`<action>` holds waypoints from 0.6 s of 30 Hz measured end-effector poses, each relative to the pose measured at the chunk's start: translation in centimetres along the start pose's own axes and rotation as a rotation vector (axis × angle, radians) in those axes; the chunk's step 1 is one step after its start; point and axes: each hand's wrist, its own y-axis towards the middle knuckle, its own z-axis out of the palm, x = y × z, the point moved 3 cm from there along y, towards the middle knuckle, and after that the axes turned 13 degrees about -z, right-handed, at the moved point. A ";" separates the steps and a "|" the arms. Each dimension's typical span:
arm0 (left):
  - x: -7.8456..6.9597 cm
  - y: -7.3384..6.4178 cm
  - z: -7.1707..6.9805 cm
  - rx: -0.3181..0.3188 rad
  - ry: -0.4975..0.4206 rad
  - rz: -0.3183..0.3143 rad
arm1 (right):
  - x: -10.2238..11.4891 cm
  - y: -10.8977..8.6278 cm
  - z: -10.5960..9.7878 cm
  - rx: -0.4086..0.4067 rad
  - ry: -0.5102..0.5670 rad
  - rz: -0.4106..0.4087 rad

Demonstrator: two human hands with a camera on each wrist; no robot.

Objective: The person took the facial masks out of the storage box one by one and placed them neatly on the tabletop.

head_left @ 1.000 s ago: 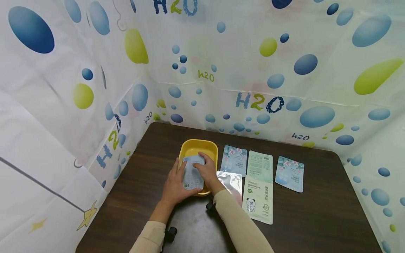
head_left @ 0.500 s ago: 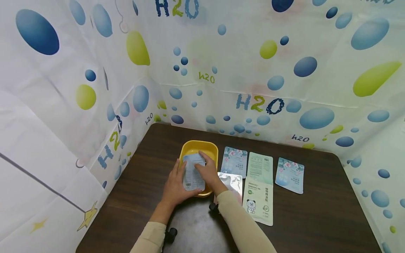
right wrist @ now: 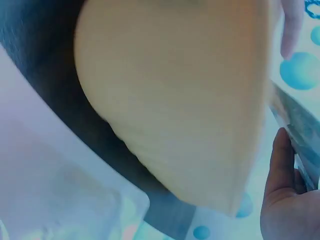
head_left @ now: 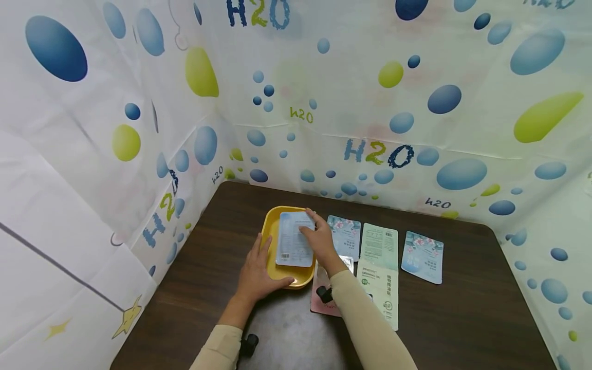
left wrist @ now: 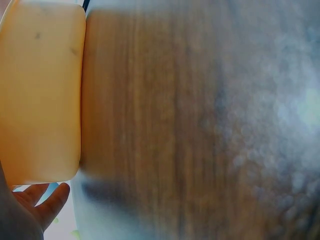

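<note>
The right hand (head_left: pixel 320 241) holds a light-blue sachet (head_left: pixel 295 249) by its right side over the yellow tray (head_left: pixel 271 257). Small print and a barcode face up on the sachet. In the right wrist view, the fingers of the right hand (right wrist: pixel 282 195) lie along the sachet (right wrist: pixel 302 137) beyond the tray wall. The left hand (head_left: pixel 255 275) touches the tray at its left and near sides, thumb and fingers spread apart. Part of the left hand (left wrist: pixel 45 207) shows beside the tray wall (left wrist: pixel 42 100) in the left wrist view.
Right of the tray lie a blue floral sachet (head_left: pixel 344 236), a silver-and-pink sachet (head_left: pixel 321 300) partly under the right forearm, a long green packet (head_left: pixel 379 257) and another blue floral sachet (head_left: pixel 422 257). Printed curtains (head_left: pixel 333 169) stand behind the dark wooden table (head_left: pixel 462 308).
The right hand has moved the light-blue sachet right and away from the left hand, farther back across the tray. The left hand has stayed at the tray's side.
</note>
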 end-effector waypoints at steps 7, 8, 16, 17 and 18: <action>0.3 0.1 0.2 0.005 0.005 -0.009 | 1.1 1.0 -2.3 -0.047 0.031 -0.003; 0.4 0.1 0.3 0.008 0.008 -0.015 | 1.3 1.2 -2.7 -0.053 0.039 -0.004; 0.3 0.1 0.2 0.014 -0.004 -0.020 | 2.7 1.6 -7.4 -0.109 0.053 -0.020; 0.3 0.1 0.1 0.012 -0.003 -0.019 | 2.8 1.6 -8.1 -0.117 0.054 -0.021; 0.3 0.1 0.1 0.009 -0.002 -0.019 | 2.9 1.5 -8.9 -0.124 0.049 -0.022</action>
